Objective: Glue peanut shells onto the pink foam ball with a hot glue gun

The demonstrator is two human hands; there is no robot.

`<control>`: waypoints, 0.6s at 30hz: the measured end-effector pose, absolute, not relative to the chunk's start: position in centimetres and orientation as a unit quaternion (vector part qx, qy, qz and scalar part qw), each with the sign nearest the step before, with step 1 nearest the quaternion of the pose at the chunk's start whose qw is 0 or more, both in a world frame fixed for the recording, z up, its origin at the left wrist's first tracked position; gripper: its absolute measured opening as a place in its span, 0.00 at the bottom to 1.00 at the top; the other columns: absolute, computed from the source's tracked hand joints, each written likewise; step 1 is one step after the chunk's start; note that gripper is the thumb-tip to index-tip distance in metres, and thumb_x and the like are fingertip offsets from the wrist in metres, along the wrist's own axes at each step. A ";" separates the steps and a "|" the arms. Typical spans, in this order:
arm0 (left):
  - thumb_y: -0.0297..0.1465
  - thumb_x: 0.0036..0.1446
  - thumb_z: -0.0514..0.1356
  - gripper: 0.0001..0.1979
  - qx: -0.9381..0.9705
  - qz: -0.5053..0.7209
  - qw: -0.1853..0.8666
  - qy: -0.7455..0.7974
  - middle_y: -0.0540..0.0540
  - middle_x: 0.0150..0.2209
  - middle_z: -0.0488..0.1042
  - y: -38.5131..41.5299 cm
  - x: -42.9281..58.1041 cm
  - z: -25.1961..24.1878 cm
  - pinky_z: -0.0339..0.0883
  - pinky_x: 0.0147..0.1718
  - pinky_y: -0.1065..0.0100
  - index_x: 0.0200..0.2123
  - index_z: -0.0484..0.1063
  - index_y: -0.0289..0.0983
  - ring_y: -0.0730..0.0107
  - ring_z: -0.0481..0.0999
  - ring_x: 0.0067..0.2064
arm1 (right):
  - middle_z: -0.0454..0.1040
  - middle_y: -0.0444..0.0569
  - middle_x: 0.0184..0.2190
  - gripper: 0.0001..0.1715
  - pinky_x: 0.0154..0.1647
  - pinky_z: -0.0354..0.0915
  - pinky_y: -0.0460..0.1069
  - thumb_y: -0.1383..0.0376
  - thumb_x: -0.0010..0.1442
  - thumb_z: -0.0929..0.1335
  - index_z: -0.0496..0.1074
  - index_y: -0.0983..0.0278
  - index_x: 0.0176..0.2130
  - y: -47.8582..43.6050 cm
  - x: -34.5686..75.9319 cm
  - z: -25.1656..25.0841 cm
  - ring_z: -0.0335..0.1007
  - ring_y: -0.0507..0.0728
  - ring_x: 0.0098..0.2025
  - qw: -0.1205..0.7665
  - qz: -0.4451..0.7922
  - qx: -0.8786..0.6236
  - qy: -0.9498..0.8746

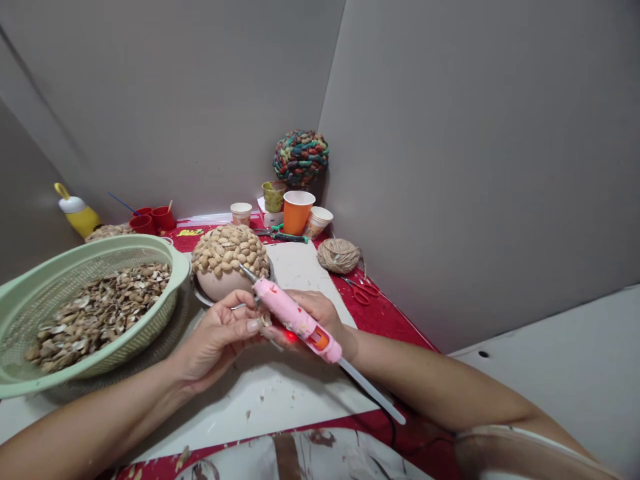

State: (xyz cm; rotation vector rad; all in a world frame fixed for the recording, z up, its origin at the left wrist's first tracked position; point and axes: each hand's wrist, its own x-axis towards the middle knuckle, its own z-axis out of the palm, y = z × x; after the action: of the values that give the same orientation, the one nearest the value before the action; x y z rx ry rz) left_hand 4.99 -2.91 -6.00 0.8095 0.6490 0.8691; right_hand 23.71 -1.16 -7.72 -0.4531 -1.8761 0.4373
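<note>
The right hand (320, 313) grips a pink glue gun (293, 313), its fingers mostly hidden behind it; the nozzle points toward the table's far left, and a glue stick (373, 390) juts from the back. The left hand (215, 337) pinches a small piece of nutshell (266, 321) between thumb and fingers, just beside the gun, above the white board (210, 413) near the table's near edge. Beyond the hands, a pale ball (220, 283), its upper part covered in nutshells (233, 250), sits in a metal bowl (201, 295). A green colander (177, 283) of loose shells (100, 313) stands toward the left edge of the red-covered table (347, 300). Near the right edge lie a ball of twine (339, 256) and red-handled scissors (361, 293); an orange cup (297, 215) stands near the far right corner.
</note>
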 end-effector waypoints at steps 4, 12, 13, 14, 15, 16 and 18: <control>0.31 0.46 0.76 0.23 0.379 0.398 0.778 0.305 0.47 0.34 0.79 -2.8 4.9 -5.9 0.73 0.40 0.67 0.45 0.73 0.37 0.68 0.79 0.35 | 0.75 0.48 0.26 0.08 0.27 0.65 0.44 0.65 0.58 0.72 0.71 0.67 0.32 -1.2 23.8 -7.7 0.69 0.50 0.25 0.536 0.194 -0.194 -0.798; 0.26 0.48 0.74 0.16 0.409 0.437 0.745 0.294 0.50 0.30 0.79 -2.1 4.6 -5.1 0.71 0.34 0.74 0.34 0.70 0.37 0.75 0.76 0.31 | 0.73 0.46 0.29 0.22 0.28 0.68 0.45 0.51 0.59 0.73 0.71 0.67 0.40 -1.7 25.0 -5.2 0.69 0.49 0.27 0.524 0.439 -0.342 -0.644; 0.26 0.47 0.74 0.16 0.415 0.444 0.735 0.303 0.50 0.30 0.78 -2.0 4.5 -5.0 0.71 0.35 0.74 0.34 0.70 0.37 0.75 0.76 0.31 | 0.73 0.46 0.28 0.24 0.29 0.68 0.45 0.49 0.59 0.72 0.71 0.67 0.39 -1.7 25.2 -5.0 0.69 0.49 0.27 0.520 0.462 -0.361 -0.622; 0.27 0.47 0.74 0.16 0.422 0.450 0.723 0.311 0.50 0.30 0.78 -2.0 4.5 -4.9 0.71 0.35 0.74 0.33 0.69 0.37 0.76 0.76 0.31 | 0.73 0.47 0.28 0.25 0.29 0.67 0.45 0.47 0.60 0.71 0.70 0.67 0.38 -1.7 25.4 -4.9 0.70 0.50 0.28 0.509 0.472 -0.379 -0.612; 0.27 0.47 0.75 0.17 0.430 0.456 0.710 0.319 0.50 0.30 0.78 -1.9 4.4 -4.9 0.71 0.35 0.74 0.33 0.69 0.37 0.76 0.76 0.31 | 0.73 0.47 0.28 0.26 0.29 0.66 0.45 0.46 0.61 0.70 0.70 0.67 0.36 -1.8 25.6 -4.9 0.69 0.50 0.29 0.496 0.474 -0.390 -0.614; 0.27 0.46 0.75 0.17 0.439 0.463 0.697 0.327 0.51 0.29 0.78 -1.8 4.4 -4.8 0.71 0.35 0.74 0.32 0.69 0.37 0.75 0.76 0.31 | 0.73 0.48 0.28 0.26 0.28 0.65 0.45 0.45 0.62 0.69 0.70 0.67 0.35 -1.9 25.8 -5.0 0.68 0.50 0.29 0.490 0.468 -0.395 -0.620; 0.28 0.45 0.75 0.18 0.457 0.481 0.664 0.345 0.51 0.29 0.78 -1.7 4.3 -4.7 0.71 0.35 0.73 0.31 0.68 0.37 0.75 0.76 0.31 | 0.71 0.46 0.27 0.26 0.26 0.61 0.45 0.45 0.63 0.68 0.69 0.66 0.32 -2.1 26.1 -5.4 0.64 0.50 0.28 0.494 0.448 -0.386 -0.638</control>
State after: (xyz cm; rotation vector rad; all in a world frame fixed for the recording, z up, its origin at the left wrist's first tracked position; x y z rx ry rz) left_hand 4.28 -1.72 -4.70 1.0324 0.7785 1.0872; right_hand 26.06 -2.15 -5.36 -0.9351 -1.5471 1.0854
